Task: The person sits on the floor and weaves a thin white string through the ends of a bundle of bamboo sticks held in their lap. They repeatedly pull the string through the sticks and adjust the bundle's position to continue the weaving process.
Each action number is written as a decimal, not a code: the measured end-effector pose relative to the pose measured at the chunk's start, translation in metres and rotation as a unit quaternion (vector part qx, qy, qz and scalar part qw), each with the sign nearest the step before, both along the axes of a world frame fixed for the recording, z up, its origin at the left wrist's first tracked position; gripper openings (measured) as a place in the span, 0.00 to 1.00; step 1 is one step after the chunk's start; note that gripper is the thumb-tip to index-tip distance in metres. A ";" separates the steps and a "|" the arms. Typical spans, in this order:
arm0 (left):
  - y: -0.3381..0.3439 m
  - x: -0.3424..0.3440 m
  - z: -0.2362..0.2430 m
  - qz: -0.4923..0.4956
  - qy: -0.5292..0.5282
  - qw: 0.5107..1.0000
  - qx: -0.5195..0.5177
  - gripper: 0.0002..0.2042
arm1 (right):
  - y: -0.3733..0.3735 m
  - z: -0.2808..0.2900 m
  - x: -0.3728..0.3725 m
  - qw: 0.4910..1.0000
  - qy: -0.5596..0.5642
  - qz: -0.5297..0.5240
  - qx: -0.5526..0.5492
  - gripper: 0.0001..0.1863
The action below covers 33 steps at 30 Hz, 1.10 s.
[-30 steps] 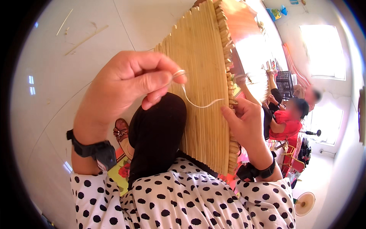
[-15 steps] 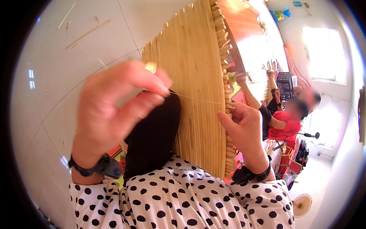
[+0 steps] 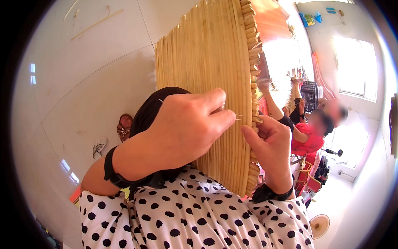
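Across my lap lies a mat of pale straw-coloured stalks (image 3: 199, 54), laid side by side, with a thick row of stalk ends (image 3: 253, 54) along its right edge. Just above the mat, my left hand (image 3: 186, 124) is closed in a pinch on a fine thread (image 3: 241, 116). The thread runs from those fingertips toward the right edge; whether a needle is also in the pinch is hidden. My right hand (image 3: 271, 141) grips that edge, its thumb on the mat's upper face and the other fingers curled around the stalk ends.
My dark-clad knee (image 3: 159, 97) is under the mat. Loose stalk bits (image 3: 97, 25) and a crumpled scrap (image 3: 99, 147) lie on the tiled floor at left. To the right are an orange table top (image 3: 271, 20), a seated person in red (image 3: 306, 139) and a dark crate (image 3: 309, 91).
My left hand has swung right and down from the mat's left side to close beside my right hand, shortening the visible thread. My right hand keeps its grip on the edge.
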<state>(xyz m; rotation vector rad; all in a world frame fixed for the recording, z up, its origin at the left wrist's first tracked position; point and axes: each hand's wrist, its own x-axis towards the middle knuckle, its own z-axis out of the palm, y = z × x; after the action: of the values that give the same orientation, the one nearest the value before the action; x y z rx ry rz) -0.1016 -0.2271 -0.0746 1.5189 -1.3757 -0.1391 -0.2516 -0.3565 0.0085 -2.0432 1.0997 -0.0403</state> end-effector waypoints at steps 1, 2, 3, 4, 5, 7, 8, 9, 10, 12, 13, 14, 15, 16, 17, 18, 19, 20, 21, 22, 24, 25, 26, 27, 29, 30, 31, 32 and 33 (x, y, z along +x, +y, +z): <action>-0.005 -0.002 -0.003 -0.001 -0.001 1.000 -0.003 0.04 | -0.001 -0.001 -0.001 1.000 0.004 0.002 -0.006 0.10; -0.008 -0.003 -0.006 -0.001 -0.002 1.000 -0.006 0.05 | -0.001 -0.001 -0.001 1.000 0.009 0.004 -0.012 0.10; -0.011 -0.004 -0.007 -0.004 -0.002 1.000 -0.015 0.03 | 0.000 0.000 0.000 1.000 0.003 -0.005 -0.008 0.10; -0.013 -0.004 -0.008 -0.007 -0.003 1.000 -0.024 0.03 | 0.002 0.001 0.001 1.000 -0.003 -0.014 -0.004 0.10; -0.015 -0.005 -0.008 -0.010 -0.003 0.999 -0.032 0.03 | 0.003 0.001 0.002 1.000 -0.009 -0.022 0.000 0.10; -0.016 -0.005 -0.008 -0.006 -0.013 1.000 -0.026 0.03 | 0.000 0.002 -0.001 1.000 0.008 -0.018 -0.002 0.10; -0.016 -0.005 -0.008 -0.003 -0.018 1.000 -0.023 0.03 | -0.001 0.002 -0.002 1.000 0.016 -0.016 -0.002 0.10; -0.018 -0.005 -0.009 -0.002 -0.019 0.999 -0.027 0.03 | -0.001 0.001 -0.003 1.000 0.014 -0.013 -0.003 0.10; -0.019 -0.006 -0.009 0.000 -0.021 0.999 -0.031 0.03 | -0.001 0.001 -0.003 1.000 0.012 -0.010 -0.004 0.10; -0.021 -0.007 -0.010 0.002 -0.021 0.999 -0.039 0.03 | -0.001 0.002 -0.002 1.000 0.008 -0.011 -0.002 0.10; -0.023 -0.008 -0.011 0.001 -0.020 0.999 -0.042 0.03 | 0.000 0.002 -0.001 1.000 0.007 -0.015 0.000 0.10; -0.023 -0.009 -0.011 0.001 -0.019 0.999 -0.045 0.03 | 0.000 0.002 -0.001 1.000 0.006 -0.019 0.002 0.10; -0.023 -0.009 -0.010 -0.004 -0.018 0.999 -0.031 0.03 | 0.000 0.001 -0.001 1.000 0.004 -0.020 0.003 0.10; -0.022 -0.009 -0.008 -0.009 -0.018 1.000 -0.017 0.04 | 0.000 0.001 -0.001 1.000 0.002 -0.022 0.003 0.10; -0.021 -0.009 -0.007 -0.014 -0.018 1.000 -0.003 0.05 | 0.000 0.000 -0.001 1.000 0.000 -0.024 0.004 0.10; -0.021 -0.009 -0.007 -0.015 -0.018 1.000 -0.004 0.05 | 0.000 0.001 -0.001 1.000 0.006 -0.022 0.002 0.10; -0.022 -0.009 -0.007 -0.016 -0.018 1.000 -0.006 0.05 | -0.001 0.001 0.000 1.000 0.012 -0.020 0.000 0.10; -0.022 -0.009 -0.007 -0.017 -0.018 1.000 -0.007 0.05 | -0.001 0.002 0.000 1.000 0.018 -0.017 -0.002 0.10; -0.023 -0.009 -0.008 -0.014 -0.020 1.000 -0.017 0.04 | -0.001 0.002 0.000 1.000 0.015 -0.017 -0.001 0.10; -0.025 -0.010 -0.010 -0.011 -0.021 0.999 -0.027 0.03 | -0.001 0.002 0.000 1.000 0.013 -0.016 0.001 0.10; -0.025 -0.010 -0.010 -0.009 -0.024 0.999 -0.029 0.03 | -0.001 0.003 -0.001 1.000 0.012 -0.014 0.001 0.10; -0.024 -0.010 -0.008 -0.011 -0.024 0.999 -0.019 0.04 | -0.001 0.002 -0.001 1.000 0.015 -0.012 0.001 0.10; -0.023 -0.010 -0.007 -0.013 -0.025 1.000 -0.010 0.06 | -0.002 0.002 -0.001 1.000 0.017 -0.010 0.000 0.10; -0.023 -0.010 -0.006 -0.013 -0.026 1.000 -0.008 0.06 | -0.002 0.003 -0.001 1.000 0.018 -0.008 -0.003 0.10; -0.024 -0.010 -0.006 -0.015 -0.028 0.999 -0.003 0.06 | -0.001 0.004 -0.001 1.000 0.020 -0.005 -0.007 0.10; -0.023 -0.010 -0.006 -0.013 -0.030 0.999 -0.004 0.06 | -0.001 0.004 -0.001 1.000 0.018 -0.004 -0.006 0.10; -0.023 -0.010 -0.006 -0.011 -0.031 0.999 -0.006 0.06 | -0.002 0.003 -0.001 1.000 0.017 -0.003 -0.005 0.10; -0.023 -0.010 -0.006 -0.009 -0.032 0.999 -0.007 0.06 | -0.002 0.002 -0.001 1.000 0.015 -0.003 -0.004 0.10; -0.023 -0.010 -0.006 -0.009 -0.031 0.999 -0.008 0.06 | -0.001 0.002 -0.001 1.000 0.011 -0.007 -0.001 0.10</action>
<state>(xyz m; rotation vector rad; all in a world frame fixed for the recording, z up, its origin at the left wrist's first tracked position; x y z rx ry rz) -0.1114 -0.2500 -0.0802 1.5083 -1.4377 -0.0920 -0.2527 -0.3578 0.0104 -2.0424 1.1282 -0.0275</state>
